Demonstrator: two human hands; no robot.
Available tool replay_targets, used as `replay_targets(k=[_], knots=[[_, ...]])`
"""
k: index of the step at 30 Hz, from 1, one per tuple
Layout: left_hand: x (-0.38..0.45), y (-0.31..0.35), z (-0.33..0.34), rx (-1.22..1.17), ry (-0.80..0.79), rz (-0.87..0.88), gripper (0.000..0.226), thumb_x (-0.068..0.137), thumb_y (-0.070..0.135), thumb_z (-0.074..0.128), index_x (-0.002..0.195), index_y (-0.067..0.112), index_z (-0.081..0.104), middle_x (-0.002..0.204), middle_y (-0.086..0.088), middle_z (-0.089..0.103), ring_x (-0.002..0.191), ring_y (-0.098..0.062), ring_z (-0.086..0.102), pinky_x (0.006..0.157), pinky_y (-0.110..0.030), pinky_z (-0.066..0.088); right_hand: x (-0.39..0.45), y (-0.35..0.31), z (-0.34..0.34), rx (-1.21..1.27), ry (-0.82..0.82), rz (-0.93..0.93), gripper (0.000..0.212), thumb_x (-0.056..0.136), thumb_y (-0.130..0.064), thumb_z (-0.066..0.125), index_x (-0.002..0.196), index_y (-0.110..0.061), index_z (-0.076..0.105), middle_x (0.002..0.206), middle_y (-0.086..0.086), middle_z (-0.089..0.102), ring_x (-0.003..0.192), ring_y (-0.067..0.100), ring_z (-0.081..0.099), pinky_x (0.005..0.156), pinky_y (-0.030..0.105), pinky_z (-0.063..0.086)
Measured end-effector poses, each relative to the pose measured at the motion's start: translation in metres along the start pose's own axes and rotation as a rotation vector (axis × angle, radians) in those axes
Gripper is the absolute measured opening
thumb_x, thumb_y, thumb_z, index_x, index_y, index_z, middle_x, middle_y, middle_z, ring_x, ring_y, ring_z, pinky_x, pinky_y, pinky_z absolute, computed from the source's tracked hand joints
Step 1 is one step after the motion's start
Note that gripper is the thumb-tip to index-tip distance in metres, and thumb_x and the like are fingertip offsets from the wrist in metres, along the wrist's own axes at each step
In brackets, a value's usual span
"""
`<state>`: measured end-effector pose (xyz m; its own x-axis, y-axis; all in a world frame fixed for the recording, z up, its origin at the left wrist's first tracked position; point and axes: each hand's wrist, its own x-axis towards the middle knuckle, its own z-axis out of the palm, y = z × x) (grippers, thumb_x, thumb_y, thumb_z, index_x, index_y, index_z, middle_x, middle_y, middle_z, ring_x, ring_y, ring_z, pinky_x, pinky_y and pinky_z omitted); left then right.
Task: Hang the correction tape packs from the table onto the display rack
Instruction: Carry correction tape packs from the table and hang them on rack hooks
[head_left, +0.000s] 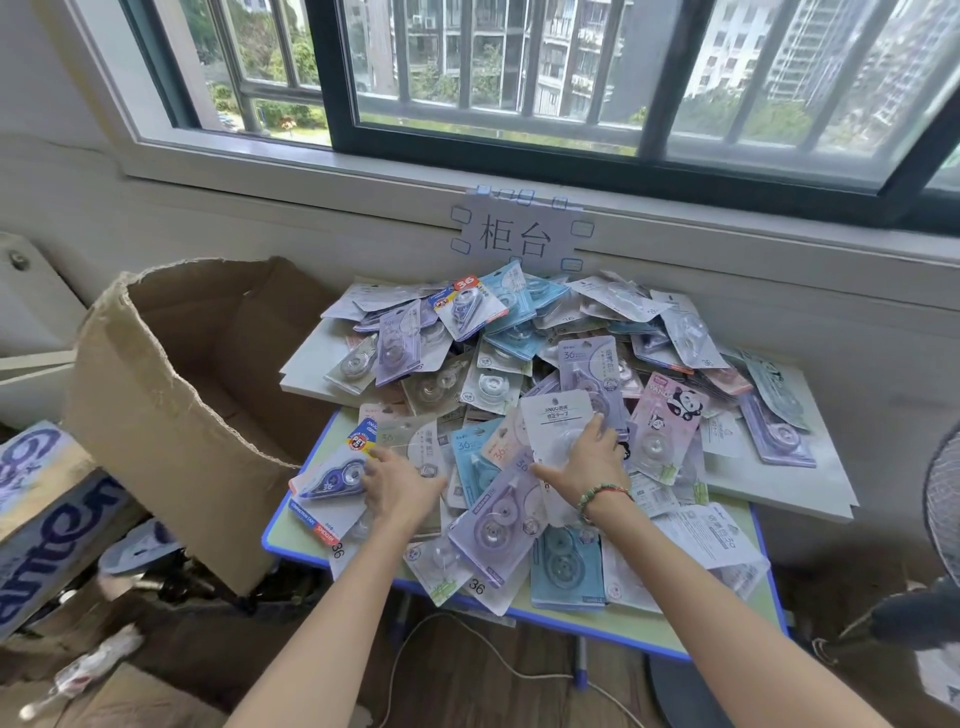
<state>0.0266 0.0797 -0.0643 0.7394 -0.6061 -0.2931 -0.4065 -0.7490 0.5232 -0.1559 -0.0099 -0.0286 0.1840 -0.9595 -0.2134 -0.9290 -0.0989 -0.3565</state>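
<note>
White pack partly hidden under right hand, grip unclear

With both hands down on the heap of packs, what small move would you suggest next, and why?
Probably lift the white pack clear with the right hand: its fingers already hold it atop the pile, while the left hand only rests on other packs. No display rack is in view, so turning towards it comes afterwards.

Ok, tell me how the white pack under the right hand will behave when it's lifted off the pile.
The white pack looks like a thin card with a clear blister, so probably light and fairly stiff, with some flex. Its glossy front may be slippery. It lies on loose packs, so neighbours could slide as the right hand lifts it.
</note>
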Motion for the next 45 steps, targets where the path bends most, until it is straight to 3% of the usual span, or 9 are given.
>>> replay_targets(k=[5, 10, 12, 15, 18, 25, 32, 45], knots=[[-0.016, 0.012, -0.014, -0.075, 0.057, 0.043, 0.115, 0.074, 0.048, 0.076, 0.148, -0.008, 0.01, 0.15, -0.022, 0.02, 0.136, -0.04, 0.025, 0.108, -0.05, 0.03, -0.011, 0.003, -0.008, 0.015, 0.028, -0.009, 0.121, 0.075, -0.059, 0.069, 0.149, 0.001, -0.006, 0.149, 0.022, 0.019, 0.137, 0.035, 0.024, 0.106, 0.041, 0.034], [-0.037, 0.035, -0.019, -0.151, 0.108, 0.245, 0.117, 0.071, 0.05, 0.079, 0.15, -0.001, 0.01, 0.144, -0.02, 0.022, 0.128, -0.039, 0.037, 0.099, -0.046, 0.04, -0.022, 0.011, -0.023, 0.063, 0.078, -0.002, 0.12, 0.073, -0.059, 0.071, 0.149, 0.001, 0.001, 0.153, 0.019, 0.011, 0.139, 0.036, 0.02, 0.107, 0.042, 0.033], [-0.048, 0.044, -0.019, -0.14, 0.11, 0.341, 0.118, 0.072, 0.053, 0.076, 0.152, 0.003, 0.006, 0.144, -0.019, 0.024, 0.128, -0.035, 0.039, 0.099, -0.042, 0.04, -0.031, 0.017, -0.034, 0.07, 0.127, 0.015, 0.117, 0.071, -0.062, 0.071, 0.149, 0.001, 0.009, 0.151, 0.019, 0.013, 0.137, 0.037, 0.024, 0.106, 0.042, 0.034], [-0.067, 0.059, -0.017, -0.138, 0.102, 0.435, 0.117, 0.075, 0.053, 0.073, 0.154, 0.008, -0.001, 0.148, -0.02, 0.03, 0.136, -0.033, 0.033, 0.107, -0.044, 0.033, -0.053, 0.031, -0.053, 0.102, 0.237, 0.037, 0.122, 0.07, -0.062, 0.071, 0.148, 0.001, 0.004, 0.146, 0.02, 0.02, 0.131, 0.036, 0.033, 0.105, 0.04, 0.033], [-0.094, 0.077, -0.011, -0.168, 0.028, 0.524, 0.117, 0.075, 0.053, 0.073, 0.154, 0.011, -0.003, 0.145, -0.019, 0.033, 0.132, -0.034, 0.037, 0.105, -0.047, 0.037, -0.087, 0.053, -0.072, 0.111, 0.375, 0.099, 0.118, 0.069, -0.059, 0.073, 0.149, -0.003, 0.007, 0.14, 0.015, 0.023, 0.123, 0.034, 0.04, 0.098, 0.04, 0.039], [-0.181, 0.1, 0.001, -0.201, -0.162, 0.8, 0.114, 0.078, 0.051, 0.072, 0.154, 0.009, -0.001, 0.146, -0.02, 0.03, 0.126, -0.037, 0.044, 0.096, -0.043, 0.042, -0.196, 0.113, -0.097, 0.144, 0.57, 0.415, 0.12, 0.073, -0.061, 0.069, 0.151, -0.005, -0.004, 0.149, 0.015, 0.015, 0.133, 0.034, 0.031, 0.099, 0.043, 0.039], [-0.294, 0.083, 0.019, -0.193, -0.356, 1.056, 0.108, 0.078, 0.053, 0.071, 0.153, 0.007, 0.008, 0.142, -0.017, 0.036, 0.124, -0.035, 0.047, 0.094, -0.041, 0.043, -0.337, 0.165, -0.104, 0.142, 0.774, 0.744, 0.118, 0.071, -0.062, 0.07, 0.15, -0.004, 0.003, 0.144, 0.014, 0.022, 0.129, 0.033, 0.037, 0.092, 0.042, 0.044], [-0.57, 0.055, 0.053, -0.148, -0.68, 1.498, 0.11, 0.08, 0.056, 0.068, 0.154, 0.01, 0.0, 0.139, -0.013, 0.038, 0.122, -0.032, 0.049, 0.089, -0.039, 0.044, -0.618, 0.266, -0.104, 0.122, 1.078, 1.256, 0.111, 0.068, -0.061, 0.073, 0.144, -0.005, 0.016, 0.133, 0.013, 0.032, 0.119, 0.032, 0.045, 0.077, 0.039, 0.046]])
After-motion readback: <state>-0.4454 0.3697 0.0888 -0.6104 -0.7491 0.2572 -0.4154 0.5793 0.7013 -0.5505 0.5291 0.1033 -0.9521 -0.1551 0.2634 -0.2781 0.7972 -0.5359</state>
